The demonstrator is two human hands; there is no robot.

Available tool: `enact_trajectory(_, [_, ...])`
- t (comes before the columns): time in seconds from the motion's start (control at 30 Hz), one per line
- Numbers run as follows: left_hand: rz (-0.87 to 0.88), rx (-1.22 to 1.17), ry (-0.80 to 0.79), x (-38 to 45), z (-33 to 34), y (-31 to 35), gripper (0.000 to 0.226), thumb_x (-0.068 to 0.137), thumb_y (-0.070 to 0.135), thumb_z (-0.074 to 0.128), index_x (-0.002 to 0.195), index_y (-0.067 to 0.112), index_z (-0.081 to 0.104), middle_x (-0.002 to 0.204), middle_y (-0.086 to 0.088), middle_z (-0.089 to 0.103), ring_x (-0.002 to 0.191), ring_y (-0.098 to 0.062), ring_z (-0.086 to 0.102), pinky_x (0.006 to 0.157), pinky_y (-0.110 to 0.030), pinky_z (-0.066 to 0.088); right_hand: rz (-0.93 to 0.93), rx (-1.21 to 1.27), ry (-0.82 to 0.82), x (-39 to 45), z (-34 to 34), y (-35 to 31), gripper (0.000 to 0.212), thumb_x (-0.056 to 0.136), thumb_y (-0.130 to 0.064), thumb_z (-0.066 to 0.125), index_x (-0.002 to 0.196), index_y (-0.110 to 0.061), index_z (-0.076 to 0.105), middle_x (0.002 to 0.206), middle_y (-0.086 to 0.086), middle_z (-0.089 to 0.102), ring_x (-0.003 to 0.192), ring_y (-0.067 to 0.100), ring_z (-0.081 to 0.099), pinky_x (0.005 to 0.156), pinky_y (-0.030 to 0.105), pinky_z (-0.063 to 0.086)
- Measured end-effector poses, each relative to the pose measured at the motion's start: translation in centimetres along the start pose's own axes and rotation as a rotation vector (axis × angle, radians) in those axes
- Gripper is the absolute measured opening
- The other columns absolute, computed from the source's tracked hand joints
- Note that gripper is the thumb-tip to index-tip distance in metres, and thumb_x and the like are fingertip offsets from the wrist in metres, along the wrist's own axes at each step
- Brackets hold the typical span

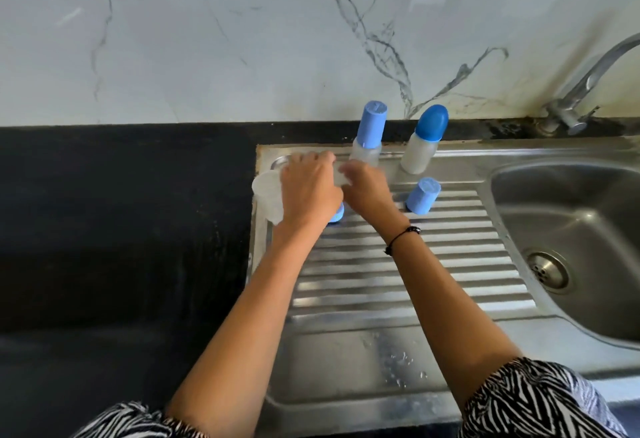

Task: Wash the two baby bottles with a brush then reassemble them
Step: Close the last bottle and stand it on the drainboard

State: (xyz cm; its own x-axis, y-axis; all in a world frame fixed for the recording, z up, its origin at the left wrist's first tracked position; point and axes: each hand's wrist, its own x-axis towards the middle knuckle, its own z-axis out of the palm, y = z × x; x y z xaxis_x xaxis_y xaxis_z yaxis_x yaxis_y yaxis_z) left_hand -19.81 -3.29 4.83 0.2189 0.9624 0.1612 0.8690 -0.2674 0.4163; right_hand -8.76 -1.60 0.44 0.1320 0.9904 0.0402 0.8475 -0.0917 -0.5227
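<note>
My left hand (308,192) is wrapped over a clear, uncapped baby bottle (266,200) held on its side above the drainboard's left end. My right hand (367,188) meets it from the right, fingers closed on a pale translucent piece (341,174) at the bottle's right end. That piece is blurred, so I cannot tell if it is separate from the bottle. A blue ring (337,214) peeks out under my left hand. A loose light-blue cap (422,195) stands on the drainboard. At the back stand a bottle with a tall light-blue cap (369,136) and one with a blue domed cap (422,141).
The ribbed steel drainboard (398,282) runs to the sink basin (571,247) on the right, with a drain (549,271) and a tap (588,91) above. Black countertop (121,230) lies to the left. A marble wall (242,39) rises behind. Water drops sit near the front edge.
</note>
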Motion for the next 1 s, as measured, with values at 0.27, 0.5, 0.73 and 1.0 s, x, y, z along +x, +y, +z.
enact_trajectory(0.27, [-0.193,0.123,-0.191,-0.4,-0.8,-4.2,0.063,0.088,-0.001,0.051,0.142,0.028,0.037,0.150,-0.014,0.019,0.134,-0.040,0.020,0.103,-0.050,0.032,-0.144,-0.349,-0.164,-1.9,3.9,-0.5,0.034,0.089,-0.004,0.047,0.122,-0.010,0.052,0.113,0.016,0.055,0.109,0.035,0.049,0.094,0.039,0.043])
enact_trajectory(0.5, [-0.245,-0.274,-0.035,-2.3,-2.7,-3.7,0.037,0.093,0.030,0.057,0.127,0.018,0.052,0.126,-0.010,0.047,0.115,-0.029,0.047,0.091,-0.035,0.044,-0.021,0.021,0.081,-5.4,0.7,0.2,0.026,0.089,-0.032,0.057,0.095,-0.007,0.058,0.082,0.004,0.059,0.077,0.021,0.058,0.066,0.027,0.041])
enact_trajectory(0.73, [-0.123,-0.904,-0.026,-6.7,-9.9,0.7,0.040,0.086,0.042,0.063,0.118,0.021,0.052,0.120,0.003,0.051,0.084,-0.019,0.065,0.073,-0.034,0.053,-0.004,0.335,0.049,-12.3,-12.7,0.0,0.035,0.081,-0.041,0.067,0.086,-0.007,0.060,0.069,0.012,0.069,0.059,0.021,0.065,0.063,0.032,0.056])
enact_trajectory(1.0, [-0.260,-1.240,-0.282,-9.8,-3.5,2.3,0.026,0.085,0.031,0.064,0.100,0.012,0.054,0.109,-0.016,0.063,0.074,-0.020,0.062,0.059,-0.029,0.053,0.182,0.676,-0.161,-18.4,-16.0,3.5,0.027,0.081,-0.029,0.068,0.094,-0.005,0.064,0.083,0.016,0.064,0.071,0.028,0.065,0.062,0.031,0.054])
